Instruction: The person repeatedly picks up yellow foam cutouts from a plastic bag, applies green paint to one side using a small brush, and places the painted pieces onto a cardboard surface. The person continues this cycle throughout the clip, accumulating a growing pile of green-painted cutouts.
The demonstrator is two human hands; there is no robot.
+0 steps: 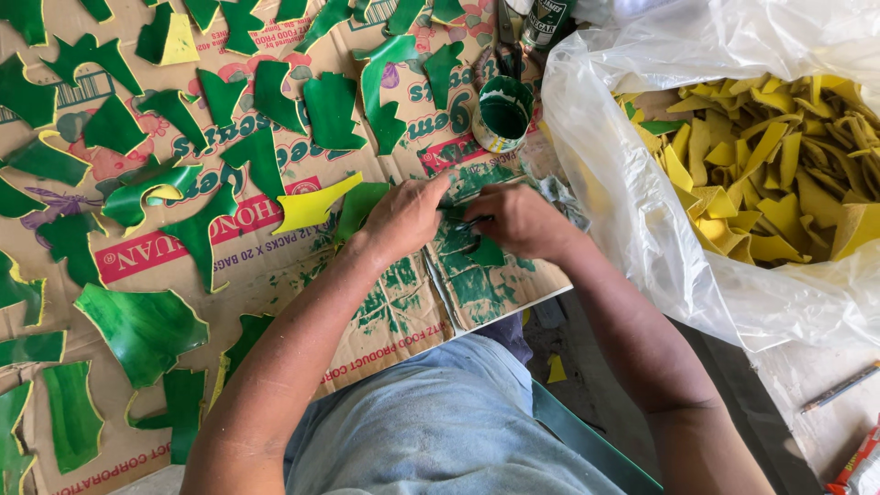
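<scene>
Your left hand (403, 215) pins a green piece (481, 249) just below the paint cup (502, 112), right hand (518, 220) pinching a brush; many painted pieces (137, 325) dry left of the cup, a bag of yellow pieces (770, 165) right waits unpainted.

Both hands (463, 220) meet close together, fingers curled, forearms extended.

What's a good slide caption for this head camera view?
Both hands, left hand and right hand, paint a green piece on cardboard, beside a bag of yellow pieces.
</scene>
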